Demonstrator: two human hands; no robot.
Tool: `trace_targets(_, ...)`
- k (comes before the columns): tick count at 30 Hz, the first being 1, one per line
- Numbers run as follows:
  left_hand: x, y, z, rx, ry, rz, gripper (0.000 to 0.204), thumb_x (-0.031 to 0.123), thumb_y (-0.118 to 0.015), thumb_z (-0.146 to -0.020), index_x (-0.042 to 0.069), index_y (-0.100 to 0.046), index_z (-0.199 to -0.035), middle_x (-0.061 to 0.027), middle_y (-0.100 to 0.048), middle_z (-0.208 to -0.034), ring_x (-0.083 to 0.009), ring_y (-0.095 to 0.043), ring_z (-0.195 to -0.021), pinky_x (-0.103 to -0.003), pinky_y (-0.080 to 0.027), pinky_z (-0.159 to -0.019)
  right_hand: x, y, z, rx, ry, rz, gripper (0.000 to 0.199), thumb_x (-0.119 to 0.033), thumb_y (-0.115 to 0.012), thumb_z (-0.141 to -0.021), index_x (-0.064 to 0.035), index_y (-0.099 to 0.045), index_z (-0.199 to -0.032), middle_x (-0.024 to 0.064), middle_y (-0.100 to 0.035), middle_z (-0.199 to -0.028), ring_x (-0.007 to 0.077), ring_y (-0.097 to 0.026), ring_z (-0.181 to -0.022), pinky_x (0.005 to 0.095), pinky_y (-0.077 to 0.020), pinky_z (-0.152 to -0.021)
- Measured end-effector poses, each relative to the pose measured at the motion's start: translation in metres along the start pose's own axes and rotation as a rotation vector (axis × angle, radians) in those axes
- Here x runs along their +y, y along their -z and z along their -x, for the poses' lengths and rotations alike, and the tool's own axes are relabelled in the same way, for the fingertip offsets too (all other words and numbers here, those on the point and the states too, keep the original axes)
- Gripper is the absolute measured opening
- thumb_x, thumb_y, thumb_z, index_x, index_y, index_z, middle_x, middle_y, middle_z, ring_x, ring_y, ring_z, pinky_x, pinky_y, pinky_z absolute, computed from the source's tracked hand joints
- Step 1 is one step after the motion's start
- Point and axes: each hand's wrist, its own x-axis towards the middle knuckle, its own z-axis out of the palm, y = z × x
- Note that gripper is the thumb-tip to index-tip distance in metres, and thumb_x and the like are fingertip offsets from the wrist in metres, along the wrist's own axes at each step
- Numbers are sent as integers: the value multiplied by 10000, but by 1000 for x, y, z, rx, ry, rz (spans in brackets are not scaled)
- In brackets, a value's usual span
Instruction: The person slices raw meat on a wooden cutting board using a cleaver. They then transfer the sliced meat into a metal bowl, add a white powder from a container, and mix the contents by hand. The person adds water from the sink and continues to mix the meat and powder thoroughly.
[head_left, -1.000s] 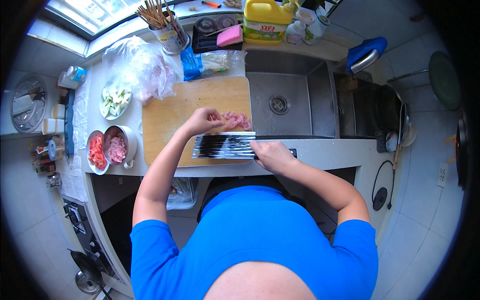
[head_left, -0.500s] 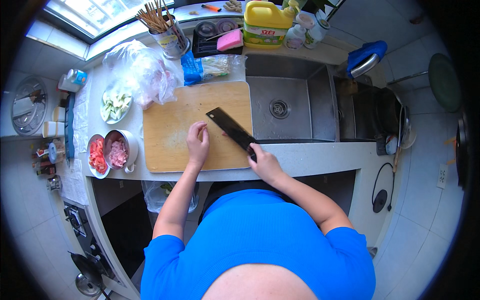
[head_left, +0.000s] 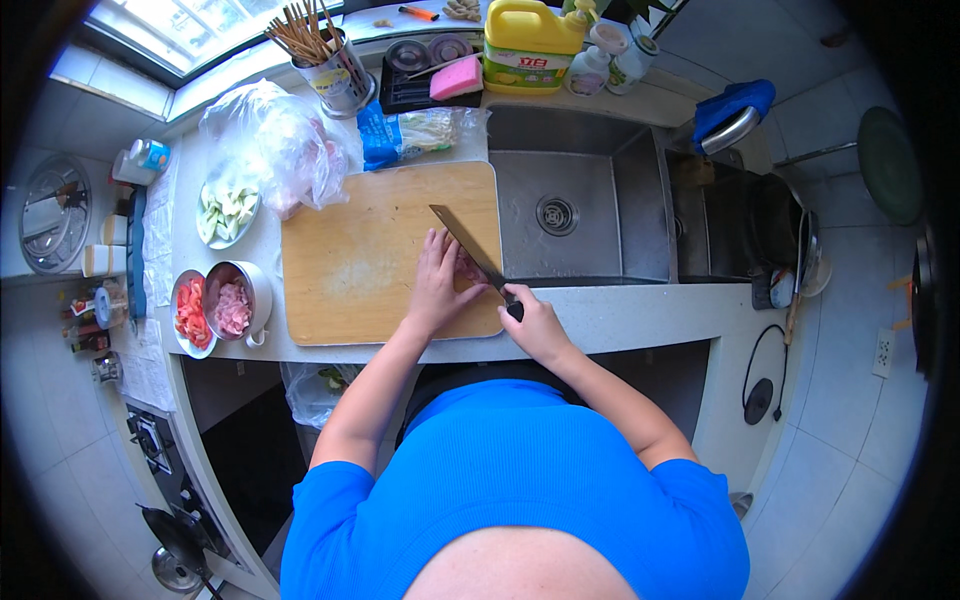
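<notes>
On the wooden cutting board (head_left: 350,250) lies a small portion of pink raw meat (head_left: 466,265), partly hidden by my left hand (head_left: 437,285). That hand holds the meat against the board between its extended fingers and its thumb, close beside the blade. In my right hand (head_left: 538,327) is the black handle of a cleaver (head_left: 470,245). Its long blade points away from me and to the left, edge down, just right of my left fingers. Whether the edge touches the meat cannot be made out.
Left of the board stand a white cup of cut meat (head_left: 262,290), a plate of red pieces (head_left: 190,318) and a plate of pale green slices (head_left: 225,236). Behind are a plastic bag (head_left: 270,140) and a blue-and-clear packet (head_left: 410,137). A steel sink (head_left: 570,170) adjoins at right.
My left hand has moved right and come down onto the meat. The cleaver has turned from its broad side facing up to edge down, beside the left fingers.
</notes>
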Motion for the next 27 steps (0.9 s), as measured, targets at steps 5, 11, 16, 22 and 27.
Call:
trace_targets(5, -14, -21, 0, 69, 25, -37, 673, 257, -785, -695, 25, -502, -1259, -210, -393, -1382, -419, -318, -1324, -490, -311, -1072, -18, 16, 4, -3, -52, -55, 352, -177, -646, -831, -12, -560, -1130, 232, -660, -961, 413, -639, -883, 438, -525, -757)
trace_targets(11, 28, 3, -18, -37, 190, -281, 623, 278, -771, -663, 102, -560, -1223, -171, -439, -1306, -365, -384, -1223, -474, -389, -944, -13, 42, 4, 0, -116, -65, 391, -177, -652, -828, -10, -565, -1170, 231, -657, -1022, 382, -648, -934, 400, -521, -799)
trace_targets(16, 20, -14, -23, -71, 338, -216, 455, 251, -719, -674, 123, -596, -1093, -128, -472, -1146, -324, -438, -1100, -491, -434, -792, -13, 43, 3, -13, -159, -93, 408, -168, -664, -839, 17, -564, -1189, 198, -668, -1033, 265, -673, -915, 330, -507, -785)
trace_targets(22, 28, -12, -27, -172, 331, -388, 386, 197, -696, -698, 120, -599, -1063, -119, -481, -1091, -314, -462, -1061, -462, -472, -775, -10, 47, 5, -20, -115, -90, 414, -172, -666, -839, 20, -565, -1192, 204, -658, -1068, 251, -660, -958, 322, -499, -821)
trace_targets(27, 36, -2, -29, -233, 418, -330, 380, 171, -674, -723, 96, -566, -1079, -139, -476, -1088, -344, -459, -1047, -469, -479, -782, -10, 54, 4, -22, -135, -105, 410, -177, -661, -840, 15, -564, -1189, 211, -656, -1071, 301, -654, -981, 346, -502, -836)
